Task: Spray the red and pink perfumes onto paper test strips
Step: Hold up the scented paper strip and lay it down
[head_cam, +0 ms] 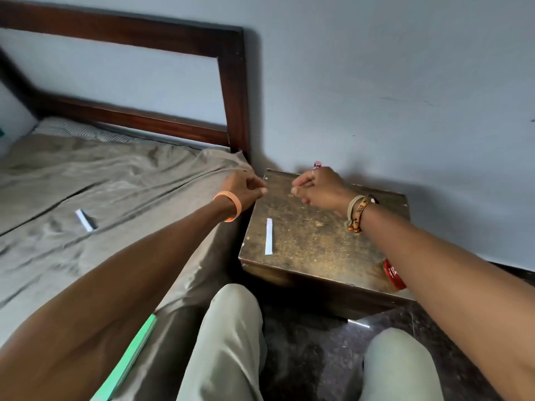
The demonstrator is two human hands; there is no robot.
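At the far edge of the tabletop (318, 250), close to the wall, I record both grips raised near each other with a narrow gap between them.

The left grip (245, 188) hangs over the corner where the bed (115, 175) meets the tabletop. Its fingers are curled and the thumb is drawn against the fingertips. Nothing shows between them, and I cannot tell whether it pinches anything. An orange wristband (231, 206) sits on that wrist.

The right grip (317, 186) is over the far part of the tabletop, fingers curled inward toward the left grip. A small pink object (317, 164) shows just above its knuckles. It is too small to identify, and I cannot tell whether the grip holds it or it stands behind. Woven bracelets (357, 214) circle the right wrist.

One white paper strip (269, 236) lies flat on the left side of the tabletop, running lengthwise away from me. It lies nearer to me than both grips and is touched by neither. A second strip (85, 219) lies on the bed sheet, well apart from the tabletop, left of the left forearm.

The red perfume (393, 274) is at the near right corner of the tabletop, partly hidden behind the right forearm. Only a red body with pale lettering shows, and I cannot tell whether it stands or lies.

A flat green item (130, 357) lies at the bed's near edge beside the left forearm.
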